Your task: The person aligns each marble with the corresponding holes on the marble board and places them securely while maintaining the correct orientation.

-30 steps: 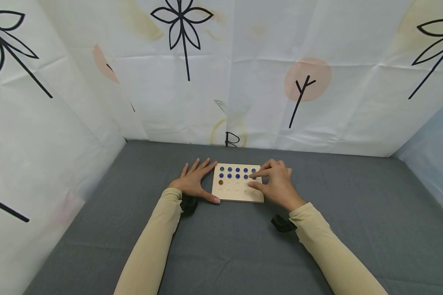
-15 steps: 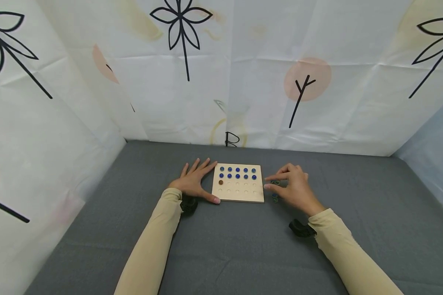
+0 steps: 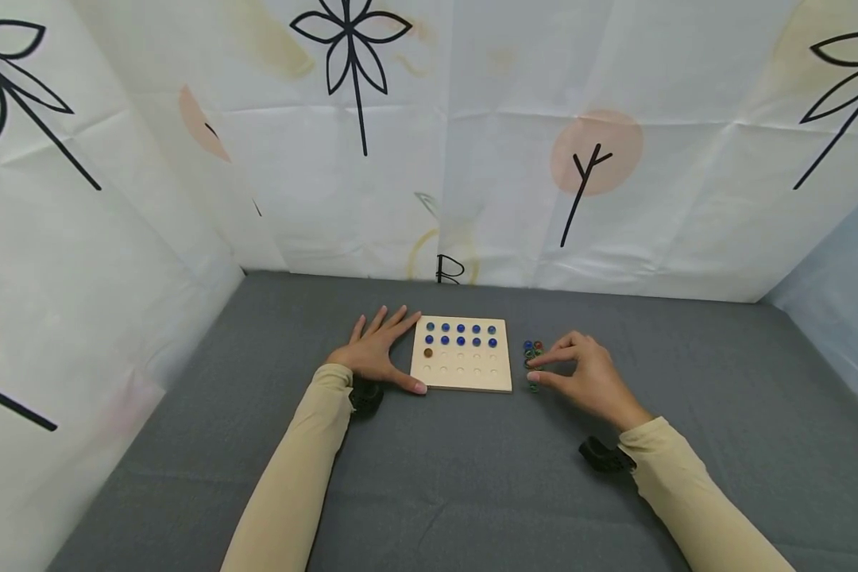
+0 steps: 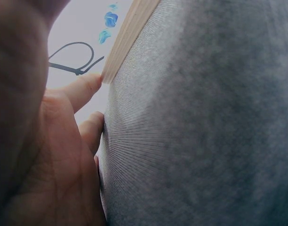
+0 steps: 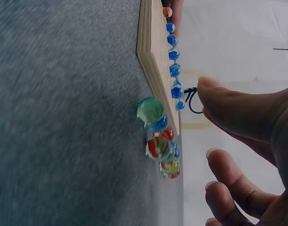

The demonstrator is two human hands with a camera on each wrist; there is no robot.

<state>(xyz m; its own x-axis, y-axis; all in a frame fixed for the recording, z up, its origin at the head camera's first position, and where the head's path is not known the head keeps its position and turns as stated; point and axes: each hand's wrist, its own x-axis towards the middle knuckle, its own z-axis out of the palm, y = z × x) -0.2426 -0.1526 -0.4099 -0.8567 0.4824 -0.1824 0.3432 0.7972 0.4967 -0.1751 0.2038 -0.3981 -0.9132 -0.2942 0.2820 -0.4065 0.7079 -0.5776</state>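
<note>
A pale wooden board (image 3: 486, 382) with rows of round hollows lies on the grey cloth. Blue marbles (image 3: 461, 340) fill its two back rows, and one brown-orange marble (image 3: 428, 353) sits at the left of the third row. My left hand (image 3: 374, 356), fingers spread, touches the board's left side, thumb at the front corner and index finger at the back one. Right of the board is a small group of loose marbles (image 3: 528, 346). Over them my right hand (image 3: 595, 384) holds thumb and fingers apart. A green marble (image 5: 150, 109) and a red-striped marble (image 5: 158, 148) show below it in the right wrist view.
Grey cloth (image 3: 415, 477) covers the table. White fabric walls (image 3: 500, 191) printed with plants rise behind it and at both sides. Black wrist cameras (image 3: 600, 455) hang beneath both wrists.
My right hand has moved from the board's right end, rightward and nearer me, to the loose marbles. A blue marble at the second row's right end now shows uncovered. The left hand stays put.
</note>
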